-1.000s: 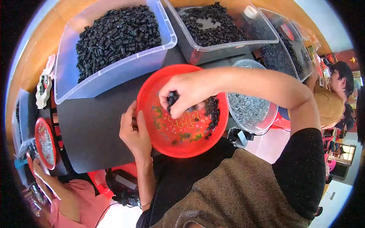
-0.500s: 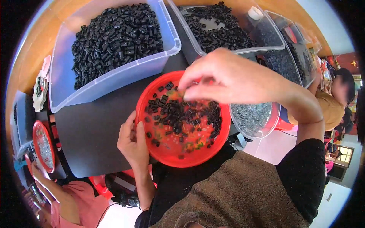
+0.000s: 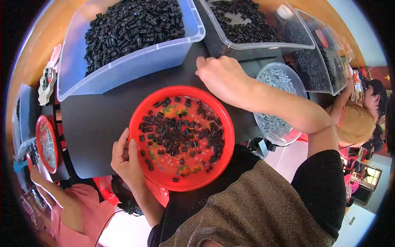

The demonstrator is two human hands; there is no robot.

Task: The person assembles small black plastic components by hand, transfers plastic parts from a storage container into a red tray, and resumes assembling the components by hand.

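Observation:
A round red basin (image 3: pixel 229 142) rests before me, with small black plastic pieces (image 3: pixel 175 133) scattered over its patterned bottom. My left hand (image 3: pixel 129 162) grips its left rim, the thumb at the edge and the fingers around the outside. Beyond the basin, over the dark table and between the large bins, is my right hand (image 3: pixel 222 76). Its fingers are curled together, and whatever they hold, if anything, is hidden.
A bluish see-through bin (image 3: pixel 140 70) heaped with black pieces stands at the far left. Another clear bin (image 3: pixel 263 51) is at the far right. A round tub holds small clear pieces (image 3: pixel 273 80) under my right forearm. Other people sit at both sides.
My right hand has left the basin and moved up and away over the table. The basin now appears lower and farther left, with my left hand still on its rim.

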